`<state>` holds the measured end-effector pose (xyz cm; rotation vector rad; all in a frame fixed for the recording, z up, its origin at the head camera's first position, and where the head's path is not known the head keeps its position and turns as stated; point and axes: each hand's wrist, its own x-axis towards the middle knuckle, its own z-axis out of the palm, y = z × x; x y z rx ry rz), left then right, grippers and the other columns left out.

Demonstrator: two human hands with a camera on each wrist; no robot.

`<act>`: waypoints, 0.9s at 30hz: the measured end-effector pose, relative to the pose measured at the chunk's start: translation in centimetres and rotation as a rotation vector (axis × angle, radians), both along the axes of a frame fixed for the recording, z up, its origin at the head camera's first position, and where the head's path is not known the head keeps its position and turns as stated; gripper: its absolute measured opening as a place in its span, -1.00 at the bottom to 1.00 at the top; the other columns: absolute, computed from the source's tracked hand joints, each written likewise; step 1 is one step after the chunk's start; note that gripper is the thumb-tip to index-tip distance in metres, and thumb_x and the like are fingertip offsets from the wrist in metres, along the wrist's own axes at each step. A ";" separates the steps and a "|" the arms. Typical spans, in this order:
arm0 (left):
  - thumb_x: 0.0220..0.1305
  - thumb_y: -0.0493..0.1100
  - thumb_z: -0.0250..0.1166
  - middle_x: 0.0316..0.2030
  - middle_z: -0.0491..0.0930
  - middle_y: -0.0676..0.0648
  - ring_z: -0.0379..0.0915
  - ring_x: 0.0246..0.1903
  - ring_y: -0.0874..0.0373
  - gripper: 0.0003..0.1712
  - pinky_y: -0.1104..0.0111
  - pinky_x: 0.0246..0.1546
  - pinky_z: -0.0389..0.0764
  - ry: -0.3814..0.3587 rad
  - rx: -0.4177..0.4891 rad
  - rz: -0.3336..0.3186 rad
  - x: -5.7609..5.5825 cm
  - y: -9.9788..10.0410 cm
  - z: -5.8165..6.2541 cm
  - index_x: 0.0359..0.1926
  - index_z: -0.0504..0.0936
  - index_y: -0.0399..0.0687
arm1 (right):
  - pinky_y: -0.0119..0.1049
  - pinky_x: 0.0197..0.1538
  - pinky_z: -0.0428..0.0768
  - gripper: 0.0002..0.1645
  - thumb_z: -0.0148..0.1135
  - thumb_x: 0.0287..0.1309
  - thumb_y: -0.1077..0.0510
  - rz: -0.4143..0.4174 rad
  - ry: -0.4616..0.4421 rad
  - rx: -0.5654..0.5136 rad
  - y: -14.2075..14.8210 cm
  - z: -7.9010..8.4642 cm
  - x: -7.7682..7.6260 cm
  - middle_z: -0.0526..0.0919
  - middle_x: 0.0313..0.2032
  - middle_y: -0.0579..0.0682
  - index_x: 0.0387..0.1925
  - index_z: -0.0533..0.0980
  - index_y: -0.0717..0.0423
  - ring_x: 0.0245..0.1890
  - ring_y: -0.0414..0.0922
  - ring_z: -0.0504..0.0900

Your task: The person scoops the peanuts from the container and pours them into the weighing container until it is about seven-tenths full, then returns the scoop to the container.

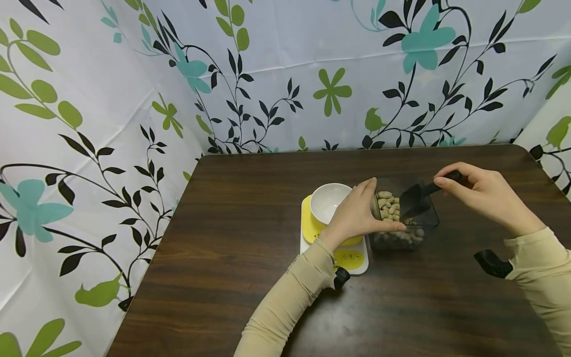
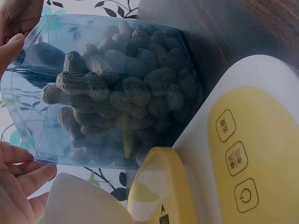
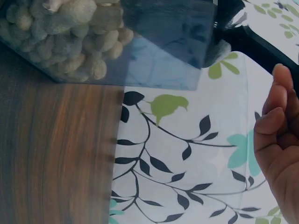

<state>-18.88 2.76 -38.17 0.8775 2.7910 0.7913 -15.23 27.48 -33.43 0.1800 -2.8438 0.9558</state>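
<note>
Peanuts in their shells point(image 1: 387, 204) fill part of a clear plastic container point(image 1: 431, 218). My left hand point(image 1: 357, 213) grips the container's near left part, its thumb along the front rim. My right hand point(image 1: 484, 191) pinches the handle of a black scoop point(image 1: 412, 202) from above the container's right side. The scoop's blade is inside the container, tilted down to the left towards the peanuts; whether it carries any cannot be told. Left of the container, a white bowl point(image 1: 327, 201) sits on a yellow and white kitchen scale point(image 1: 350, 259). No contents show in the bowl.
A dark wood table point(image 1: 232, 238) bears the scale and container, which stand close together. White cloth point(image 1: 276, 44) with leaf and bird prints hangs behind and to the left. A black wrist mount point(image 1: 492, 263) sticks out below my right sleeve.
</note>
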 end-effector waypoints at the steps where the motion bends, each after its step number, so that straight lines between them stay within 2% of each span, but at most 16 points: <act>1: -0.15 0.49 0.27 0.44 0.02 -0.02 0.04 0.41 0.07 0.29 0.29 0.37 0.23 -0.003 -0.001 0.000 0.0 0.0 0.0 0.46 -0.07 -0.03 | -0.36 -0.58 0.28 -0.74 0.13 0.23 -0.08 0.010 -0.005 0.005 -0.2 -0.1 -0.1 0.65 -0.46 -0.15 -0.11 0.51 -0.10 -0.61 -0.28 0.41; 5: -0.14 0.49 0.27 0.45 0.00 -0.01 0.02 0.41 0.06 0.30 0.28 0.37 0.23 -0.008 -0.011 0.004 -0.1 0.1 0.2 0.46 -0.09 -0.02 | -0.45 -0.48 0.43 -0.71 0.11 0.25 -0.07 0.045 -0.032 -0.013 -0.5 -0.5 -0.4 0.72 -0.34 0.07 -0.07 0.51 -0.08 -0.49 -0.52 0.52; 8: -0.14 0.49 0.27 0.45 0.00 -0.01 0.02 0.41 0.06 0.30 0.28 0.37 0.23 -0.004 -0.019 0.006 -0.2 0.1 0.3 0.46 -0.10 -0.02 | -0.52 -0.40 0.48 -0.69 0.08 0.28 -0.06 0.046 -0.058 -0.051 -0.1 -1.0 -0.6 0.72 -0.35 -0.08 -0.03 0.50 -0.05 -0.40 -0.59 0.52; 10: -0.14 0.49 0.27 0.45 -0.01 -0.01 0.02 0.41 0.06 0.30 0.29 0.37 0.23 -0.003 -0.019 0.006 -0.2 0.1 0.3 0.46 -0.09 -0.02 | -0.57 -0.37 0.49 -0.69 0.06 0.30 -0.03 0.042 -0.072 -0.079 0.3 -1.3 -0.6 0.69 -0.39 -0.22 -0.01 0.48 -0.02 -0.39 -0.56 0.54; 12: -0.14 0.49 0.28 0.45 -0.01 -0.01 0.02 0.42 0.07 0.30 0.29 0.38 0.21 -0.003 -0.017 0.003 -0.2 0.1 0.3 0.46 -0.09 -0.04 | -0.52 -0.41 0.46 -0.70 0.04 0.31 -0.01 0.034 -0.070 -0.097 0.5 -1.8 -0.6 0.63 -0.46 -0.30 -0.01 0.48 0.00 -0.43 -0.50 0.52; 15: -0.14 0.49 0.28 0.45 -0.01 -0.01 0.01 0.42 0.11 0.30 0.32 0.42 0.13 0.005 -0.018 -0.004 -0.1 0.1 0.3 0.46 -0.08 -0.05 | -0.42 -0.50 0.35 -0.73 0.02 0.33 0.02 0.034 -0.054 -0.120 0.4 -2.3 -0.5 0.53 -0.52 -0.22 -0.03 0.48 0.01 -0.60 -0.31 0.41; 18: -0.14 0.49 0.27 0.45 0.00 -0.03 0.02 0.41 0.16 0.30 0.34 0.44 0.04 0.020 -0.024 -0.011 -0.2 0.2 0.4 0.46 -0.08 -0.06 | -0.30 -0.55 0.27 -0.73 -0.01 0.34 0.02 0.042 -0.068 -0.149 0.3 -2.4 -0.5 0.46 -0.51 -0.07 -0.04 0.48 0.02 -0.64 -0.12 0.29; 22: -0.15 0.49 0.27 0.44 0.01 -0.04 0.02 0.41 0.17 0.31 0.35 0.45 -0.01 0.023 -0.030 -0.007 -0.1 0.2 0.3 0.46 -0.08 -0.06 | -0.28 -0.54 0.28 -0.70 -0.03 0.35 0.01 0.060 -0.123 -0.172 0.4 -2.2 -0.5 0.50 -0.50 -0.07 -0.03 0.47 0.05 -0.59 -0.12 0.36; 27: -0.15 0.49 0.28 0.44 0.01 -0.03 0.02 0.41 0.17 0.31 0.35 0.46 -0.01 0.020 -0.028 -0.009 -0.1 0.2 0.1 0.46 -0.07 -0.07 | -0.34 -0.49 0.35 -0.69 -0.02 0.35 0.01 0.064 -0.147 -0.172 0.5 -1.9 -0.5 0.54 -0.52 -0.09 -0.04 0.49 0.10 -0.49 -0.23 0.48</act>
